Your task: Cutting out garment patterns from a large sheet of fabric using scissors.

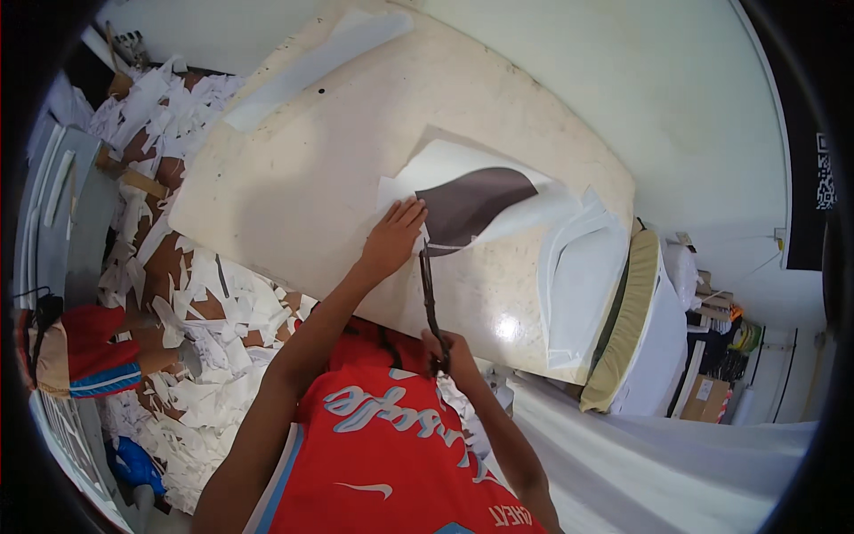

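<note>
A white paper sheet (427,162) with a dark brown, wavy leaf-like shape (476,203) printed on it lies on the cream tabletop (302,187). My left hand (394,235) rests flat on the sheet's left edge, fingers stretched out beside the brown shape. Near the table's front edge, my right hand (454,352) is closed around the handles of long dark scissors (429,289). Their blades point away from me, and the tips meet the paper at the lower left of the brown shape, just beside my left fingertips. Whether the blades are parted is hard to make out.
Stacked white cut sheets (583,280) lie at the table's right, and a rolled white sheet (325,67) at its far left. White paper scraps (213,356) cover the floor on the left. A person's red-and-blue clothing (98,351) shows there. A yellow-edged padded board (623,325) stands right.
</note>
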{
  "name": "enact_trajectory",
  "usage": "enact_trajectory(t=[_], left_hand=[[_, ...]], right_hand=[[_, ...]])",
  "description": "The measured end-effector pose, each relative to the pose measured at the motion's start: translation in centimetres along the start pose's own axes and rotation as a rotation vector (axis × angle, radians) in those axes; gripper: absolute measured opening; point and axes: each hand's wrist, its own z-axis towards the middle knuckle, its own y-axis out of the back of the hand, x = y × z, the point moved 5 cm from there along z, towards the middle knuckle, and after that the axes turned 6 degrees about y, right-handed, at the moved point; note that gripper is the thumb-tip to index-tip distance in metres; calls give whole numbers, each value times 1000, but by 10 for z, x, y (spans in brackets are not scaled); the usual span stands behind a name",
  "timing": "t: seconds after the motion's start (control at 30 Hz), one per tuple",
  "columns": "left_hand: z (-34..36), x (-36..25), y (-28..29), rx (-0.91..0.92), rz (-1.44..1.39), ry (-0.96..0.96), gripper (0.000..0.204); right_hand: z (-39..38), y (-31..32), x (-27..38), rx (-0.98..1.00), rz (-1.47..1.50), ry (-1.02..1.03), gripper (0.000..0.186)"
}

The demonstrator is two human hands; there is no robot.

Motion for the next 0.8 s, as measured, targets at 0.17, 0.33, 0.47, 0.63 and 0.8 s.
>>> enact_trajectory(t=[0.17, 0.33, 0.47, 0.63, 0.8], left_hand=[[-8, 10, 18, 24, -419, 44, 28], [1, 7, 39, 195, -422, -30, 34], [5, 21, 32, 241, -365, -132, 38], [-4, 24, 30, 184, -342, -248, 25], [-11, 23, 28, 35, -177, -184, 12]], right_hand=[[-36, 29, 27, 163, -149, -29, 43], [-60, 62, 49, 207, -167, -85, 38], [-45, 77, 56, 207, -56, 141, 30], [14, 73, 77, 119, -41, 176, 33], [28, 68, 20, 148, -131, 21, 27]])
